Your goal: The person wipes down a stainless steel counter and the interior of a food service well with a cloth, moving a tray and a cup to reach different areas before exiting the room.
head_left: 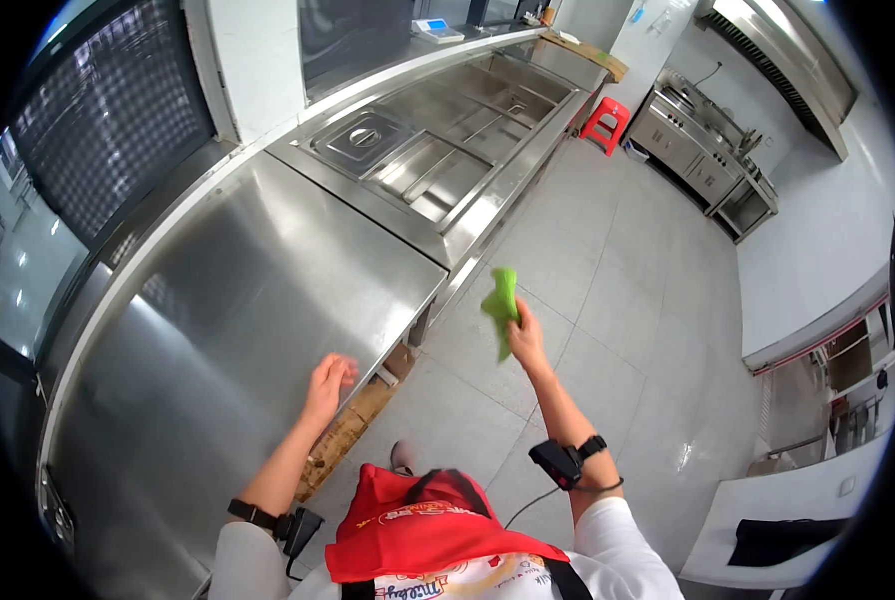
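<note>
A green cloth [503,305] hangs from my right hand [528,335], its fingers closed around one edge. The cloth is crumpled, slightly blurred, and held over the grey floor to the right of the steel counter [238,290]. Near the counter's front edge is my left hand [330,388], with no object visible in it. Its fingers are loosely bent and a little blurred, and it overlaps the counter edge in this view.
Beyond the plain counter top, a steel food well unit [438,180] has a lidded pan [363,138]. A digital scale [436,30] sits on the ledge behind. Further off stand a red stool [605,125] and a stove [688,145]. Cardboard [353,420] lies beneath the counter edge.
</note>
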The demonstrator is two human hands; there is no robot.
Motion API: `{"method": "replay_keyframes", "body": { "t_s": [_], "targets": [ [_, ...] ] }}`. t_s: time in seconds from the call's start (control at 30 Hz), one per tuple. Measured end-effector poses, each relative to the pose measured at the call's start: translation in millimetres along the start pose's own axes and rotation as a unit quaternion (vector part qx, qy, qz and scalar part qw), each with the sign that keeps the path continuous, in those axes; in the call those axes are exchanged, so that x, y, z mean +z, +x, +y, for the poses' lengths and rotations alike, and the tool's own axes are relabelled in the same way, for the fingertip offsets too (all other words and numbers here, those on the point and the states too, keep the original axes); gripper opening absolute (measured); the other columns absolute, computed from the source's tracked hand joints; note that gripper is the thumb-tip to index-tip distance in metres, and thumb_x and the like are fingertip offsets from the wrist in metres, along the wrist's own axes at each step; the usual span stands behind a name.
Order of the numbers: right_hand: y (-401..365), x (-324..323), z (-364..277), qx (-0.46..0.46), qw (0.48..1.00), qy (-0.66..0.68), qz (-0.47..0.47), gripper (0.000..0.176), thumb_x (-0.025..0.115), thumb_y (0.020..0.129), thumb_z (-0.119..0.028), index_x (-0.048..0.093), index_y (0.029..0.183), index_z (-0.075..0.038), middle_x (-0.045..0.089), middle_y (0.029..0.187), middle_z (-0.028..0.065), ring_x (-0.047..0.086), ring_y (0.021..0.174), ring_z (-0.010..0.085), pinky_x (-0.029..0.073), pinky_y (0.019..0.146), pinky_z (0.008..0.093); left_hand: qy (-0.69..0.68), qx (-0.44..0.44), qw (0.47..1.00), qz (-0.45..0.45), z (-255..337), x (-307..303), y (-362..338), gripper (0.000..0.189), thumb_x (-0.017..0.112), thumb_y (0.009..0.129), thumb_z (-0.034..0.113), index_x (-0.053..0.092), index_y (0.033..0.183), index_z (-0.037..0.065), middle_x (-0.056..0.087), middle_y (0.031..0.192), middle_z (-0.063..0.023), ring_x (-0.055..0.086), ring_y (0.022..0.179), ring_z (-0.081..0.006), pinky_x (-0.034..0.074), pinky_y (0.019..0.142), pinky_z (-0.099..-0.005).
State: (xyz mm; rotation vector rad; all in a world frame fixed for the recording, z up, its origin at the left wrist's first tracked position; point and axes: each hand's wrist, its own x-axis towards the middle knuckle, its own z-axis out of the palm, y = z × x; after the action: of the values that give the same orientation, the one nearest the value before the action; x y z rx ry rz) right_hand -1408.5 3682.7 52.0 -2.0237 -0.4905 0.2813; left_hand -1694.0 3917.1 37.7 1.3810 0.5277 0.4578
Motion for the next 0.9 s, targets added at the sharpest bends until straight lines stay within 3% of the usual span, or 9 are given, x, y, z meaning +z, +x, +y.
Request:
{"method": "replay_keyframes", "body": {
  "t_s": [0.13, 0.27, 0.33, 0.37, 0.47, 0.57, 0.73, 0.8, 0.9],
  "targets": [
    [111, 27, -32, -0.247, 0.943, -0.215, 0.060, 0.046, 0.057, 0.082, -0.006, 0.052, 0.127, -0.013, 0.051, 0.127, 0.0178, 0.049, 0.117, 0.0357, 0.043, 0.096, 0.0422, 0.056, 0.071, 0.995, 0.037, -7, 25, 105, 0.010, 0.052, 0.095, 0.016, 0.053, 0.096, 0.005, 0.058, 0.095, -0.0015, 0.050, 0.078, -0.0091, 0.042, 0.071, -0.0245],
    [181, 91, -25, -0.322, 0.872, -0.364, -0.056, 0.045, 0.060, 0.084, -0.029, 0.052, 0.126, -0.016, 0.051, 0.127, 0.0144, 0.045, 0.121, 0.0353, 0.036, 0.101, 0.0454, 0.139, 0.112, 0.976, 0.123, -11, 49, 176, 0.009, 0.054, 0.091, 0.012, 0.053, 0.097, 0.005, 0.054, 0.105, -0.0049, 0.051, 0.089, -0.0135, 0.043, 0.076, -0.0271],
    [216, 123, 0, -0.329, 0.899, -0.280, -0.069, 0.041, 0.059, 0.084, -0.034, 0.055, 0.121, -0.018, 0.054, 0.121, 0.0104, 0.046, 0.118, 0.0307, 0.033, 0.104, 0.0462, 0.207, 0.157, 0.950, 0.173, -11, 59, 210, 0.011, 0.054, 0.090, 0.010, 0.053, 0.099, 0.004, 0.052, 0.110, -0.0070, 0.051, 0.094, -0.0161, 0.044, 0.077, -0.0283],
    [239, 125, 10, -0.341, 0.904, -0.243, -0.090, 0.033, 0.059, 0.084, -0.036, 0.058, 0.112, -0.018, 0.056, 0.111, 0.0069, 0.049, 0.114, 0.0267, 0.032, 0.104, 0.0473, 0.227, 0.118, 0.948, 0.188, -11, 62, 226, 0.015, 0.053, 0.088, 0.007, 0.053, 0.103, 0.004, 0.050, 0.115, -0.0111, 0.049, 0.102, -0.0225, 0.042, 0.084, -0.0312],
    [316, 105, 37, -0.369, 0.879, -0.279, -0.113, 0.026, 0.058, 0.084, -0.035, 0.059, 0.103, -0.017, 0.056, 0.104, 0.0055, 0.051, 0.109, 0.0239, 0.032, 0.103, 0.0475, 0.324, 0.147, 0.907, 0.226, -19, 76, 276, 0.018, 0.053, 0.088, 0.008, 0.052, 0.106, 0.003, 0.050, 0.117, -0.0120, 0.048, 0.108, -0.0271, 0.039, 0.093, -0.0350],
    [425, 65, 59, -0.341, 0.887, -0.292, -0.107, 0.027, 0.060, 0.080, -0.032, 0.059, 0.102, -0.015, 0.055, 0.101, 0.0068, 0.052, 0.106, 0.0240, 0.027, 0.108, 0.0492, 0.371, 0.098, 0.894, 0.233, -29, 92, 315, 0.025, 0.051, 0.089, 0.012, 0.049, 0.112, 0.001, 0.045, 0.124, -0.0171, 0.041, 0.117, -0.0333, 0.031, 0.102, -0.0422],
    [614, -1, 116, -0.358, 0.870, -0.337, -0.021, 0.028, 0.056, 0.081, -0.020, 0.058, 0.106, -0.009, 0.056, 0.107, 0.0120, 0.051, 0.106, 0.0297, 0.027, 0.106, 0.0529, 0.437, 0.053, 0.856, 0.269, -43, 112, 349, 0.039, 0.054, 0.087, 0.017, 0.045, 0.121, 0.000, 0.035, 0.134, -0.0189, 0.037, 0.122, -0.0342, 0.028, 0.104, -0.0437],
    [682, -26, 123, -0.303, 0.885, -0.355, 0.012, 0.030, 0.054, 0.083, -0.018, 0.056, 0.110, -0.006, 0.055, 0.111, 0.0142, 0.050, 0.108, 0.0331, 0.033, 0.100, 0.0458, 0.430, 0.053, 0.855, 0.285, -53, 117, 347, 0.045, 0.055, 0.086, 0.022, 0.044, 0.123, -0.001, 0.035, 0.134, -0.0193, 0.036, 0.122, -0.0342, 0.029, 0.103, -0.0437],
    [750, -38, 155, -0.254, 0.894, -0.362, 0.074, 0.030, 0.048, 0.089, -0.019, 0.055, 0.116, -0.008, 0.049, 0.128, 0.0151, 0.045, 0.119, 0.0350, 0.033, 0.101, 0.0464, 0.427, 0.043, 0.858, 0.284, -59, 114, 354, 0.052, 0.056, 0.085, 0.029, 0.041, 0.125, -0.001, 0.034, 0.134, -0.0198, 0.036, 0.122, -0.0346, 0.029, 0.103, -0.0441]
  ]
}}
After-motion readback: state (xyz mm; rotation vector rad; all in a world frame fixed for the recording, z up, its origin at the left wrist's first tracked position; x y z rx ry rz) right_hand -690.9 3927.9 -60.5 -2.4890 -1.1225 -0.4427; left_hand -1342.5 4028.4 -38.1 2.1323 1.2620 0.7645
